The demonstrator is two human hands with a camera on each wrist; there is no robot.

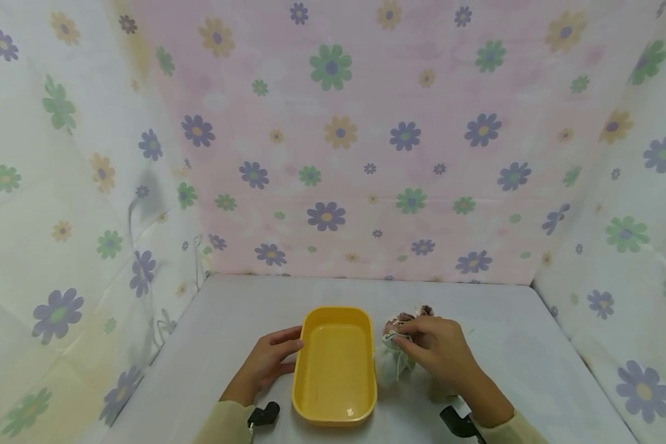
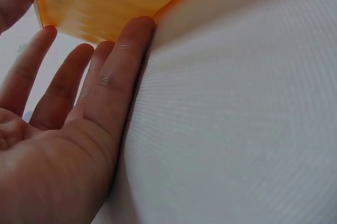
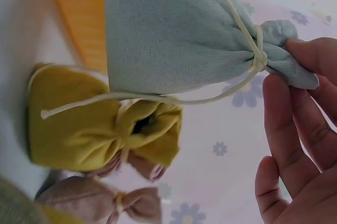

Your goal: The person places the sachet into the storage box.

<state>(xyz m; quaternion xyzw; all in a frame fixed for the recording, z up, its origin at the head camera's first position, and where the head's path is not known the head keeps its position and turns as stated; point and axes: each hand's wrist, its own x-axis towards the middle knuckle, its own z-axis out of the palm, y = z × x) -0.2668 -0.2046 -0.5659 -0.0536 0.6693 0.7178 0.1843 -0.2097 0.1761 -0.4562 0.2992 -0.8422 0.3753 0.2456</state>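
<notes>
A yellow plastic tray [image 1: 335, 370] with rounded corners and low walls stands on the table in front of me, with nothing in it. My left hand [image 1: 269, 361] is at its left side, thumb at the rim; in the left wrist view its fairly straight fingers touch the outer wall. To the right of the tray, my right hand [image 1: 446, 348] pinches the gathered neck of a pale grey-green drawstring pouch [image 3: 174, 34] between thumb and fingers. The pouch's cream cord is tied round the neck, one end hanging loose.
Beside the held pouch lie a mustard-yellow pouch [image 3: 73, 118] and a dusty-pink pouch [image 3: 79, 197]. A greyish-olive cloth thing [image 3: 16, 203] is cut off by the right wrist view's edge. Flower-printed cloth [image 1: 366, 185] walls the white table [image 1: 244, 302] at the back and sides.
</notes>
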